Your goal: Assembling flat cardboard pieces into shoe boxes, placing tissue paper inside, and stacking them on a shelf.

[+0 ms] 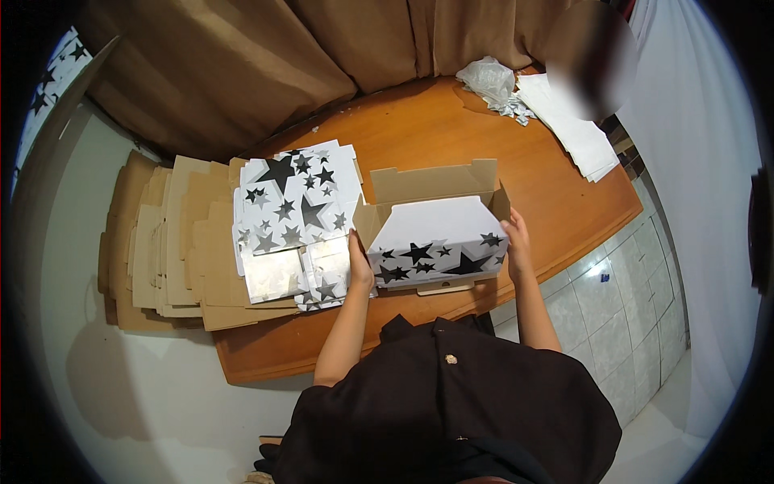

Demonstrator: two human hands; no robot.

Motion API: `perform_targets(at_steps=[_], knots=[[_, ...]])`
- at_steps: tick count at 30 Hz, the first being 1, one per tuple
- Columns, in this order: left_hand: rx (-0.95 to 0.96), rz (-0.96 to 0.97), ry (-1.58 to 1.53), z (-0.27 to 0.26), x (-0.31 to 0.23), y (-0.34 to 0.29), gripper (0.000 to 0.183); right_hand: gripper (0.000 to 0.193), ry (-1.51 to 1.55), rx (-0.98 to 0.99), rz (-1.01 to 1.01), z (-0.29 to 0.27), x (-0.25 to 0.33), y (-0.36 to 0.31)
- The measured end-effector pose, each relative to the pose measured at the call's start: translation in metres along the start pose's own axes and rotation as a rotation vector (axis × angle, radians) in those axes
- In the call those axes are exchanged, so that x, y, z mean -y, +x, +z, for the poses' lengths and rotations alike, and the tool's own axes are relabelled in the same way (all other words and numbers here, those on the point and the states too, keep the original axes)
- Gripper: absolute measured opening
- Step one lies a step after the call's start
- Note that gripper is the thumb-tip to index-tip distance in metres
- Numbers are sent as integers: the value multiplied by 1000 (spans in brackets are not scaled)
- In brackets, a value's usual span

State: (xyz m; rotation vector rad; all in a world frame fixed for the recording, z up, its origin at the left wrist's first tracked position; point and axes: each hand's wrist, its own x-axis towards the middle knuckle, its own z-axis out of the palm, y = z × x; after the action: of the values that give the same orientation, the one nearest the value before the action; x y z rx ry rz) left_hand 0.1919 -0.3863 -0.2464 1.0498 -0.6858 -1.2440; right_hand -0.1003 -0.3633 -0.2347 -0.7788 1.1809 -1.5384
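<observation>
Near the front edge of the wooden table, a cardboard box (439, 258) faces me with its top open. Its outside is white with black and grey stars. The upright flaps at its back and sides are plain brown, and a white panel slopes over the opening. My left hand (360, 266) presses against the box's left side, its fingers partly hidden. On the opposite side, my right hand (518, 240) grips the right wall near the front corner. Left of the box lies a stack of flat star-printed sheets (298, 198), close to my left hand.
Flattened brown cardboard pieces (181, 234) are piled at the table's left end. A crumpled clear plastic bag (488, 78) and white paper sheets (576, 137) lie at the far right of the table (419, 121). Brown curtains (387, 40) hang behind. Someone's blurred figure appears at upper right.
</observation>
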Motion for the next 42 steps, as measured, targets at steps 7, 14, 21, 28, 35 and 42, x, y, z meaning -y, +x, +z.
perform_targets(at_steps=[7, 14, 21, 28, 35, 42], knots=[[-325, 800, 340, -7, -14, -36, 35, 34, -173, -95, -120, -12, -29, -16], [427, 950, 813, 68, -77, -51, 27, 33, -305, -101, 92, -57, -74, -19], [272, 561, 644, 67, -51, 4, 42, 30, 150, 59, 281, -74, -69, -26], [433, 400, 1626, 65, -55, -3, 103, 11, 131, 102, 374, -73, -62, -27], [607, 395, 1624, 41, -64, -31, 82, 20, 181, -35, 490, -76, -65, -26], [670, 167, 1585, 26, -67, -54, 40, 26, -52, -261, 272, -42, -43, -42]])
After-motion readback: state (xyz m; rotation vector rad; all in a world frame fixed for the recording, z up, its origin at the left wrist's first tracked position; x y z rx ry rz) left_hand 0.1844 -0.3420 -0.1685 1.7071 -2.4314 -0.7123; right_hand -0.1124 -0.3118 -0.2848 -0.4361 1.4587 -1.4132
